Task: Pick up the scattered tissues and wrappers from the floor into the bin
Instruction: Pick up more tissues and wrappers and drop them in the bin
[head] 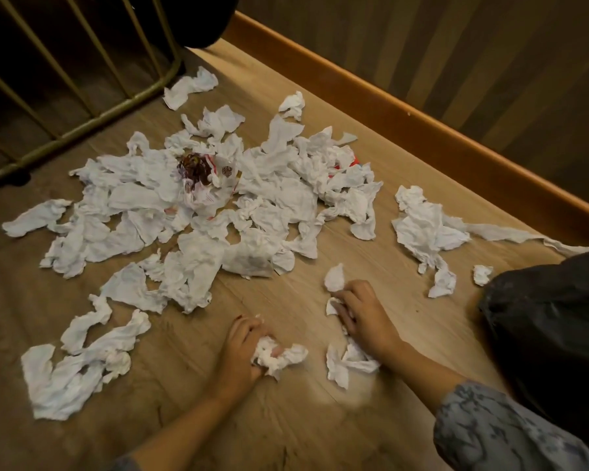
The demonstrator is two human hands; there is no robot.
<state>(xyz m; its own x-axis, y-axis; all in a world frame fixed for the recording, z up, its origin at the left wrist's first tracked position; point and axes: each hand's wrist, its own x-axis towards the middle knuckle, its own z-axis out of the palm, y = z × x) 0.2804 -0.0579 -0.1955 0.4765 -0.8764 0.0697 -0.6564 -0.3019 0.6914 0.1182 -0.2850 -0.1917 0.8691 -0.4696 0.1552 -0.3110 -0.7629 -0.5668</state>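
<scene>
Floor: wood-look laminate floor (286,300), dim warm light, seen from above by a person kneeling or bent over it.
Wall side: orange-brown skirting board (422,120) ran diagonally along the far right, striped wall above it.
Railing: olive metal railing (92,107) with slanted bars stood at upper left, its base bar resting on the floor.
Main pile: big heap of crumpled white tissues (191,212) spread over the middle of the floor, many overlapping.
Wrappers: dark brown printed wrapper (194,168) sat on top of the heap near its centre; red wrapper bit (352,162) peeked out at the heap's right edge.
Side cluster: separate tissue clump (425,229) lay to the right, near the skirting, with a long strip trailing toward the bag.
Near-left strip: twisted tissues (72,372) lay apart at lower left.
Bin: black bin bag (551,317) at the right edge, just beside the right forearm; its opening could not be made out.
Left hand: left hand (242,355) low on the floor, grip clenched round a white tissue wad (276,358) bulging out past the thumb side.
Right hand: right hand (361,314) knuckles up, fingers curled over loose tissues (347,362) that stuck out ahead of and behind the palm; grip grasping them.
Sleeve: grey patterned sleeve (497,433) covered the right arm at lower right.
</scene>
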